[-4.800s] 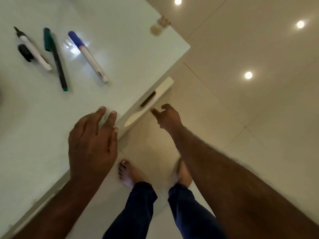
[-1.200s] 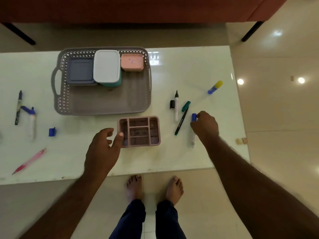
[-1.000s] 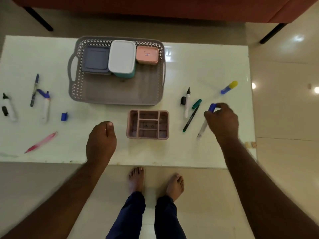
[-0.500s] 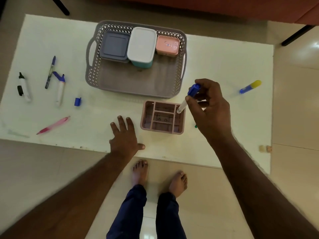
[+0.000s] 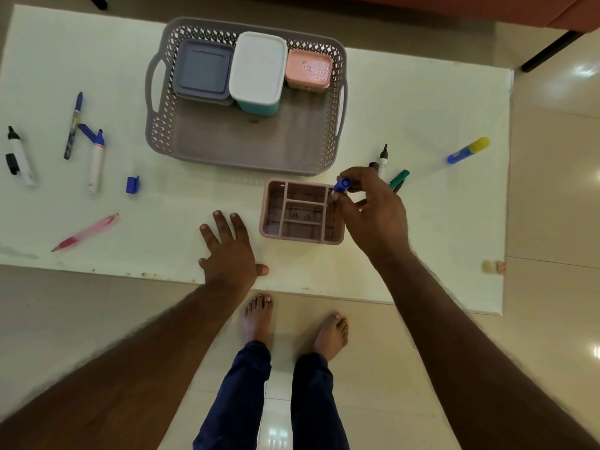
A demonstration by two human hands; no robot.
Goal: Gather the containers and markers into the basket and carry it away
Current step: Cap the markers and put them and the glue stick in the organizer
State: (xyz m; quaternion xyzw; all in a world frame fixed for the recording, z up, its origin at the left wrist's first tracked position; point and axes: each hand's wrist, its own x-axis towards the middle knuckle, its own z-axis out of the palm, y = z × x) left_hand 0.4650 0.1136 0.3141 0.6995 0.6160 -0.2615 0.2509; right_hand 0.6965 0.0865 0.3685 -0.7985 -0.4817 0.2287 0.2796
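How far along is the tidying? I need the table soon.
Early. Done: three lidded containers sit in the grey basket. In hand: the right hand holds a blue-capped marker over the pink organizer; the left hand rests flat on the table. Left: the markers scattered on both sides, a loose blue cap, the organizer itself, then carrying the basket off.

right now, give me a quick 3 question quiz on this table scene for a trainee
1. True or false: the right hand holds a blue-capped marker over the pink organizer.
2. How many lidded containers sit in the grey basket?
A. one
B. three
C. five
3. Fill in: the left hand rests with fingers spread on the ____.

Key: 1 true; 2 B, the grey container, white container and pink container; 3 table.
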